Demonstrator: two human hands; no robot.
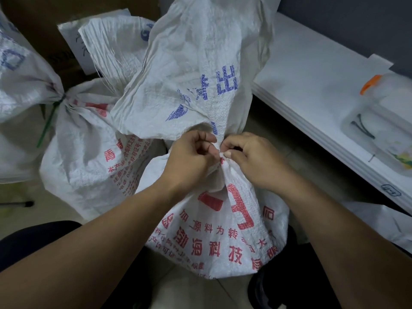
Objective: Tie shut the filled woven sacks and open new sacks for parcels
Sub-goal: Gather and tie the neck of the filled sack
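A filled white woven sack (214, 239) with red print stands between my legs, its neck gathered tight at the centre. Above the neck the loose top (200, 70) flares upward, printed in blue. My left hand (189, 159) has its fingers curled against the left side of the neck. On the right side, my right hand (252, 157) pinches the gathered fabric with its fingertips. Whether a tie runs between my fingers is hidden. Behind to the left stands a second filled sack (89, 157), closed with a green tie (48, 123).
A third white sack (17, 90) with blue print sits at the far left. Brown cardboard boxes (55, 16) stand behind the sacks. A white shelf (316, 85) on the right carries a clear plastic container (383, 121) with an orange clasp. Tiled floor shows below.
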